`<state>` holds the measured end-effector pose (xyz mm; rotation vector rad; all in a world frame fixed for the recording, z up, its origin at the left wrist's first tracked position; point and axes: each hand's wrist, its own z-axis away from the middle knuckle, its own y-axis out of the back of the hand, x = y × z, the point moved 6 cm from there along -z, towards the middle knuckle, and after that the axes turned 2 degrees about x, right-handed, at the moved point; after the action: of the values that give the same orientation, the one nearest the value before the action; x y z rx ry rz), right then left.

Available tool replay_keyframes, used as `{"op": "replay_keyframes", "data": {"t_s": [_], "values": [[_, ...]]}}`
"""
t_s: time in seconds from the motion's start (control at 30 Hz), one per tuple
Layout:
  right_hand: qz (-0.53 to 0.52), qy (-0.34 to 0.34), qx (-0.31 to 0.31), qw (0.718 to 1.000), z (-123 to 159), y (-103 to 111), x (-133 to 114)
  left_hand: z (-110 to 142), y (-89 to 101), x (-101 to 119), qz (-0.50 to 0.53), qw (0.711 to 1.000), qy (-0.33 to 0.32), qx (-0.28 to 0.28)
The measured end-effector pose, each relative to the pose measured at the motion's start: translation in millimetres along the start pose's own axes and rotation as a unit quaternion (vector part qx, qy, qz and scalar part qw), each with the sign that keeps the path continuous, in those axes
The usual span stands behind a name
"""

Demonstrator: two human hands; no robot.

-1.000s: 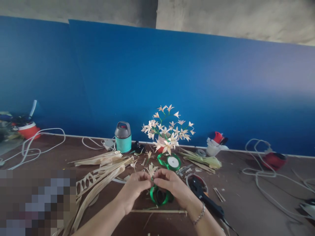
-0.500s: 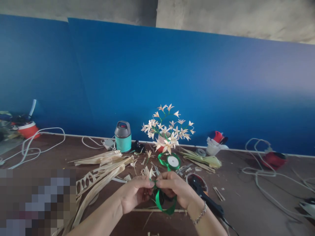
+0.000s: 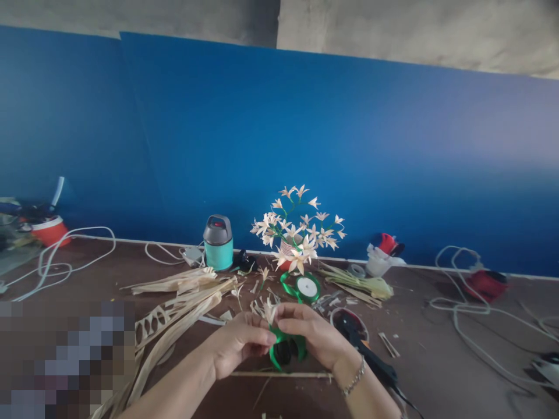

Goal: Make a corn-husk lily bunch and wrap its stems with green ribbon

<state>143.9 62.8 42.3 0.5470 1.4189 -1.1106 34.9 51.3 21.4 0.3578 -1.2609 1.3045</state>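
Observation:
My left hand (image 3: 238, 344) is closed, thumb against fingers, on the stem just below a pale husk flower (image 3: 269, 311). Close beside it, my right hand (image 3: 312, 330) pinches green ribbon (image 3: 274, 356) at the base of that flower; its fingertips are partly hidden. The ribbon hangs in a loop below both hands, in front of a dark object I cannot make out. Behind the hands lies the ribbon spool (image 3: 307, 287) with its white centre. Farther back, a vase (image 3: 287, 249) holds many similar pale flowers on green stems.
Dried husks (image 3: 187, 314) lie to the left, near a turquoise container (image 3: 219, 253). A black glue gun (image 3: 375, 364) rests by my right forearm with its cord trailing. More husk strips (image 3: 362, 284) and white cables (image 3: 458, 308) are on the right. A blue panel (image 3: 305, 128) stands behind.
My right hand has shifted slightly up and toward the flower, its fingers now at the base. The ribbon loop has drawn up and left, smaller than before. My left hand stays nearly in place.

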Motion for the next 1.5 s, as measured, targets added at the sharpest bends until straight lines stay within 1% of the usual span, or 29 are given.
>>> {"op": "replay_keyframes", "data": {"t_s": [0.1, 0.17, 0.27, 0.4, 0.47, 0.57, 0.73, 0.8, 0.87, 0.9, 1.07, 1.13, 1.2, 1.27, 1.3, 1.33, 1.37, 1.43, 1.5], "values": [[-0.042, -0.019, -0.031, 0.998, -1, -7, 10, 2, -2.0, -3, 0.006, 1.0, 0.022, 0.001], [-0.068, -0.031, -0.036, 0.997, -2, -9, 17, 2, -3.5, -4, 0.022, 0.999, 0.028, -0.01], [-0.097, -0.026, -0.037, 0.994, -4, -8, 22, 3, -5.3, -5, 0.039, 0.998, 0.029, -0.033], [-0.098, -0.025, -0.034, 0.994, -5, -5, 22, 4, -6.0, -6, 0.019, 0.999, 0.024, -0.043], [-0.081, -0.015, -0.021, 0.996, -5, -4, 20, 3, -6.3, -5, 0.001, 0.999, 0.012, -0.045], [-0.052, 0.009, 0.031, 0.998, -5, -3, 13, 0, -2.7, 0, -0.033, 0.999, -0.019, -0.013], [-0.002, 0.05, 0.12, 0.991, -4, -1, 6, -3, 6.4, 9, -0.088, 0.99, -0.076, 0.084], [0.004, 0.072, 0.138, 0.988, -4, 0, 5, -1, 6.8, 13, -0.104, 0.983, -0.099, 0.111], [-0.005, 0.095, 0.143, 0.985, -4, 0, 2, 3, 5.4, 17, -0.105, 0.978, -0.124, 0.129], [-0.013, 0.104, 0.142, 0.984, -4, -1, 1, 5, 3.7, 18, -0.095, 0.977, -0.138, 0.13], [-0.065, 0.143, 0.131, 0.979, -2, -4, -3, 11, -7.1, 19, -0.009, 0.979, -0.181, 0.094], [-0.073, 0.15, 0.127, 0.978, -1, -5, -3, 12, -8.7, 20, 0.003, 0.977, -0.192, 0.089], [-0.053, 0.142, 0.116, 0.982, 0, -5, -4, 13, -7.6, 22, -0.003, 0.977, -0.193, 0.095], [0.012, 0.151, 0.12, 0.981, 3, -4, -11, 12, -3.5, 25, -0.021, 0.976, -0.184, 0.112], [0.069, 0.17, 0.132, 0.974, 7, -3, -17, 12, -0.7, 27, -0.029, 0.976, -0.179, 0.123], [0.14, 0.201, 0.147, 0.958, 11, -2, -25, 11, 2.3, 28, -0.037, 0.975, -0.172, 0.134], [0.222, 0.238, 0.161, 0.932, 16, -3, -34, 11, 5.0, 29, -0.045, 0.974, -0.166, 0.145], [0.386, 0.305, 0.168, 0.854, 25, -12, -48, 9, 8.3, 30, -0.061, 0.974, -0.154, 0.155], [0.506, 0.347, 0.161, 0.773, 30, -22, -56, 8, 7.8, 29, -0.073, 0.976, -0.143, 0.148]]}}
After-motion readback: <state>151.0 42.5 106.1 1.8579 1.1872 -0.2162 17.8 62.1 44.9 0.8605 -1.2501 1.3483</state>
